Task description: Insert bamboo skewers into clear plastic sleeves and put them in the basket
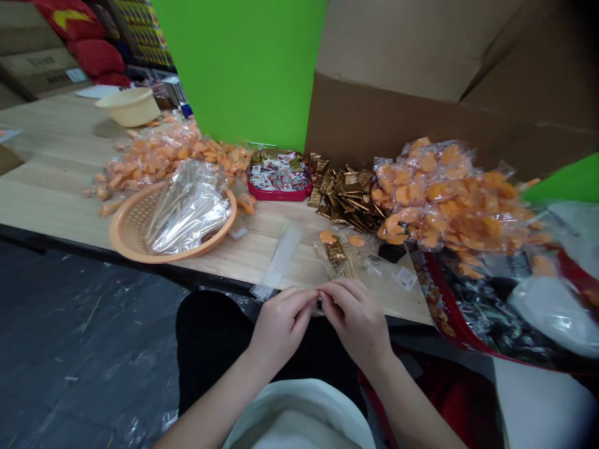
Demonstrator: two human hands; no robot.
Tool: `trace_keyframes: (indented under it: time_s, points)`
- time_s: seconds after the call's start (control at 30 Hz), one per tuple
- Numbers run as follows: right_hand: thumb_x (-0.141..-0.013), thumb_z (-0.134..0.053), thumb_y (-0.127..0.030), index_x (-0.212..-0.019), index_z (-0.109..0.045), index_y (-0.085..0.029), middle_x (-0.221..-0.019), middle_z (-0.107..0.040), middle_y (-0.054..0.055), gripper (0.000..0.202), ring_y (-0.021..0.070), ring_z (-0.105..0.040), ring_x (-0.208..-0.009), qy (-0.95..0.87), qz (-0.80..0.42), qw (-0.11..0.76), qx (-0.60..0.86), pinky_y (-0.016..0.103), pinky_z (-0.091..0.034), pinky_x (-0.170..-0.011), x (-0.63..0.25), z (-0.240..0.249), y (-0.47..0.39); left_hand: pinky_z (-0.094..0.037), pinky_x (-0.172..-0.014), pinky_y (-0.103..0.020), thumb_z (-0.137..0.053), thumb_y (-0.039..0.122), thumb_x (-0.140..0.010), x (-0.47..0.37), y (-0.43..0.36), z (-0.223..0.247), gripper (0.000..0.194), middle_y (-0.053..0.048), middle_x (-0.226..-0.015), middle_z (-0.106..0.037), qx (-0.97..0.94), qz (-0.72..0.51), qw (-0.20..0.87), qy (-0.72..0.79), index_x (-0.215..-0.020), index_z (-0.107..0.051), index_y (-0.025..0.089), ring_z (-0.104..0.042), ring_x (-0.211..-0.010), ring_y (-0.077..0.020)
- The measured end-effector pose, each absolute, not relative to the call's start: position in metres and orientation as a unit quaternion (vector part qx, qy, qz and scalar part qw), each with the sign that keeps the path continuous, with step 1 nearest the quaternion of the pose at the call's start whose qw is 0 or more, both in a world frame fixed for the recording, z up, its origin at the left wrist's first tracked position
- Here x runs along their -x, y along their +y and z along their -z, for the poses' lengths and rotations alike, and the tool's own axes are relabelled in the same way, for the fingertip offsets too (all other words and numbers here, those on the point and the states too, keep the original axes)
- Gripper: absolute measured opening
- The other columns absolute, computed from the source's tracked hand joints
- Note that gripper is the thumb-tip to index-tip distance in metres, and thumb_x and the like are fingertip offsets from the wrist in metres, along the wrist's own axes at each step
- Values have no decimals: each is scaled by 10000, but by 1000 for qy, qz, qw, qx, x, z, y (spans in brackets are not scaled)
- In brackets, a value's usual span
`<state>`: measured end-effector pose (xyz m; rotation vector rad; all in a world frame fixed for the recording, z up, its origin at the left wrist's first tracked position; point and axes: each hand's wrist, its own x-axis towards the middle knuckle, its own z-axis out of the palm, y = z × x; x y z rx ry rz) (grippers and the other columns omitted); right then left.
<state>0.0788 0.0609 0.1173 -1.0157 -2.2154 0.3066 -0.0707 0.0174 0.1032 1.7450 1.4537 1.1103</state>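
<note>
My left hand (285, 317) and my right hand (353, 315) meet at the table's front edge, fingertips pinched together. Whatever they hold is too small and hidden to name. Just beyond them lies a clear packet with thin wooden sticks (352, 267), orange pieces (327, 237) and a gold-brown sachet (336, 251). Flat clear plastic sleeves (282, 254) rest to its left. A pile of gold-brown sachets (349, 198) sits farther back, beside a red tin (279, 194) of small printed packets.
An orange basket (122, 234) with bagged sticks stands left, near bagged orange pieces (154, 153). More orange bags (449, 187) are piled right, behind a red tray (444, 299) of dark packets. Cardboard (374, 118) and a green panel (248, 68) rise behind. A pale tub (299, 399) is below my arms.
</note>
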Motion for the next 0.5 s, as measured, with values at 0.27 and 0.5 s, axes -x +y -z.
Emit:
trace_keyframes:
  time_s: [0.27,0.5]
  points:
    - [-801,-534,-182,-794,-636,-195,-783,-631,42,103,160,-577,-730,-736,-263,415,465,285,-466,-656,-80,-106,67,-454,-799,-248,-486,219,-863,65,20,-101,198,-32,-930,-679,-588,-456,358,564,-942,-668,205,-611,-877,-151]
    - [-744,-646,-325,-784,-647,-194,-672,-619,3,138,114,-551,-605,-494,-527,478,499,233,-457,-577,-129,-98,78,-517,-778,-325,-507,338,-845,72,21,-95,234,-41,-792,-690,-381,-505,557,538,-950,-633,171,-664,-788,-188]
